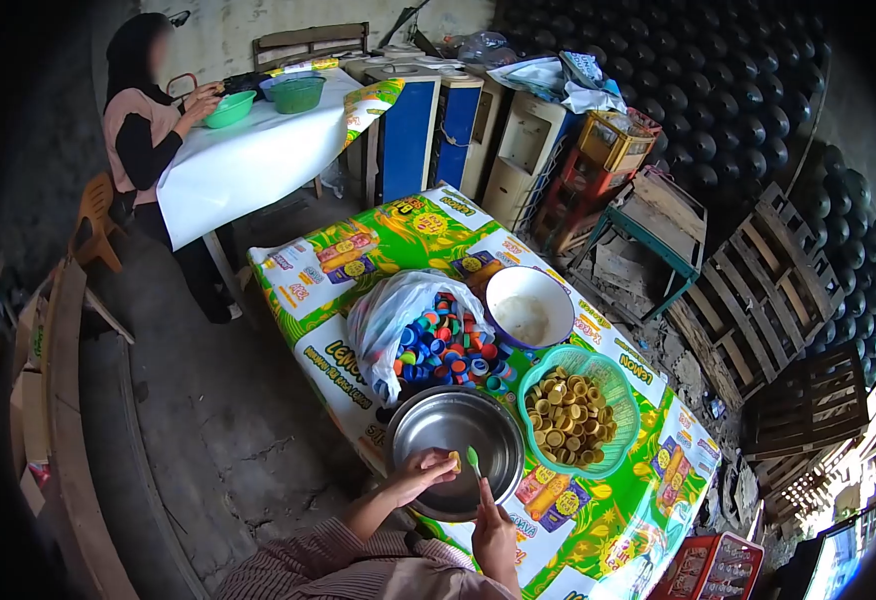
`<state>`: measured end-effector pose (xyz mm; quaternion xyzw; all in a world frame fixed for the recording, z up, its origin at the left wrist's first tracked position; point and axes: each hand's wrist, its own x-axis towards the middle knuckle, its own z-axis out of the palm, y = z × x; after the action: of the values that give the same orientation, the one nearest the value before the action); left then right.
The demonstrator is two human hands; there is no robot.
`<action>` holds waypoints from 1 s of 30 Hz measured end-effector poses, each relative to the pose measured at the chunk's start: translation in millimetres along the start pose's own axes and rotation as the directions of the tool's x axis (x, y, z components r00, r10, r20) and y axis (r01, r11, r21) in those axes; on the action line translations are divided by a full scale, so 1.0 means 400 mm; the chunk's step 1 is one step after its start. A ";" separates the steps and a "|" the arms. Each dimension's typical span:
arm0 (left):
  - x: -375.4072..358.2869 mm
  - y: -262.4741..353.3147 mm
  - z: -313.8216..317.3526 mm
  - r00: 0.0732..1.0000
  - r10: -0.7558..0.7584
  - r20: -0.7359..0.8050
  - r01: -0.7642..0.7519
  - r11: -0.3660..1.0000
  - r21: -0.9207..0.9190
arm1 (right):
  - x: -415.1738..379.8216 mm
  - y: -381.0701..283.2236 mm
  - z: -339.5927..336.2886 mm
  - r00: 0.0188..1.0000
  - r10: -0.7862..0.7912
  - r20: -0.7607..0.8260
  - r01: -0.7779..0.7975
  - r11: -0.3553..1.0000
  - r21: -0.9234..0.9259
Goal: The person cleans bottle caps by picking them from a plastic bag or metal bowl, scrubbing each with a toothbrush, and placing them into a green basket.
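Note:
My left hand [422,477] pinches a small yellow bottle cap [455,461] over the steel basin [438,412]. In my right hand [494,530] is a slim brush-like tool with a green head [473,459], its head over the basin close to the cap. Right of the basin, a turquoise plastic basket [630,405] holds many yellow caps [568,415]. Behind the basin lies a clear plastic bag [373,315], spilling blue, red and green caps [448,345]. A white basin with a dark rim [530,306] stands beside them.
A patterned sheet covers my table [303,285]. At a white-topped table [268,140], another person [143,130] works over a green bowl [230,110]. Old water dispensers [523,140], stacked crates [608,165] and wooden pallets [758,280] stand behind. A red crate [708,568] sits at lower right.

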<state>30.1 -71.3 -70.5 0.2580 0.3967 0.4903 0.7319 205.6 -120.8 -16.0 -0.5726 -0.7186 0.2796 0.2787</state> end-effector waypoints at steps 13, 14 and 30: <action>-0.071 0.018 0.066 0.774 0.605 0.187 -0.433 0.291 0.853 | -0.042 0.048 -0.018 1.000 -0.026 -0.004 0.026 1.000 0.002; -0.082 0.021 0.066 0.773 0.608 0.180 -0.433 0.299 0.850 | -0.047 0.053 -0.020 1.000 -0.028 0.002 0.028 1.000 -0.006; -0.082 0.071 0.070 0.826 0.524 0.207 -0.283 0.068 0.957 | -0.050 0.052 -0.078 0.999 0.002 0.048 -0.012 0.974 0.224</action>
<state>32.2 -90.1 -22.3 0.7062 0.5919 0.3365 0.1943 245.6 -134.0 -11.2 -0.5332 -0.6867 0.3734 0.3235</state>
